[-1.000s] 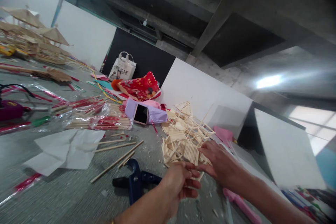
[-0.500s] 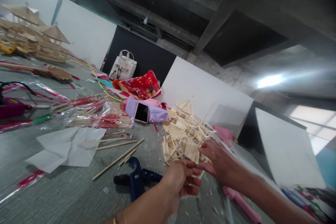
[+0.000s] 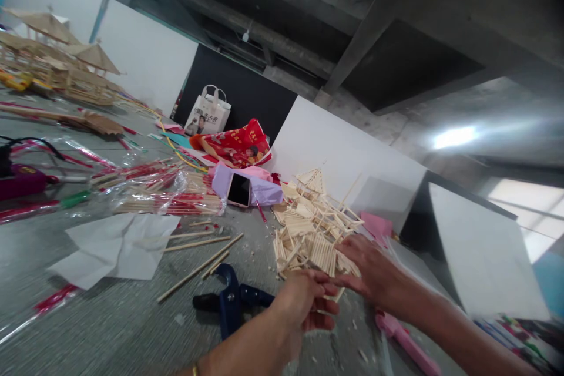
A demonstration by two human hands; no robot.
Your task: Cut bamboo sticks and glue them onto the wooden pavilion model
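Note:
My left hand is at the near edge of a panel of thin wooden sticks, its thumb and index finger pinched there and its other fingers curled below. My right hand grips the panel's right edge with bent fingers. The two hands nearly meet at the tips; a pale stick end shows just under them, partly hidden. Behind the panel rises a heap of small stick-built models, one with a pointed roof. Left of my left wrist lies a dark blue cutter, its handles spread.
Loose sticks and creased white paper lie to the left. Beyond are bagged sticks, a phone on purple paper and a red bag. A pink glue gun lies below my right forearm. Stick pavilions stand far left.
Both hands keep almost the same place and grip at the panel. The whole view has shifted very slightly; no object has visibly moved.

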